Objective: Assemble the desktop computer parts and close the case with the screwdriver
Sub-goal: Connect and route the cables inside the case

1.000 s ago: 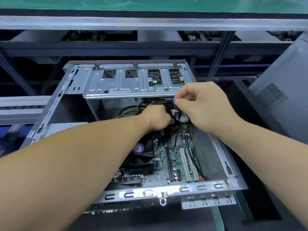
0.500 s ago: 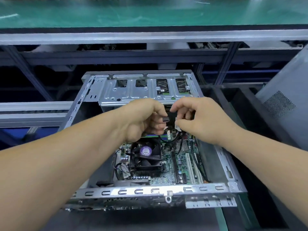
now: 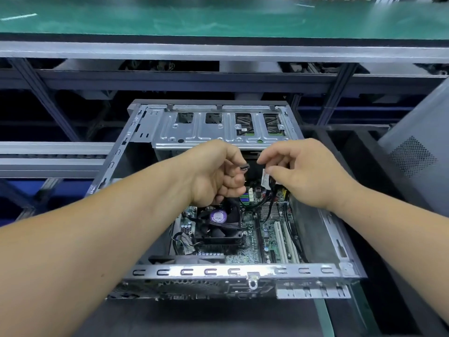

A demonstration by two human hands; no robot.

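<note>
- Head view: over the open case (image 3: 233,272), the left hand (image 3: 213,176) pinches a small black connector (image 3: 245,167); the right hand (image 3: 308,173) pinches a labelled cable (image 3: 265,179).
- Cabling looks to be in hand; next, seating the connector calls for careful alignment. No screwdriver is visible.

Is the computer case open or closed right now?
Open: the case has no side panel on, so the fan and board show inside.

Two bare forearms, no sleeves in view; hands (image 3: 216,173) (image 3: 303,171) ungloved, no rings, no watch.
</note>
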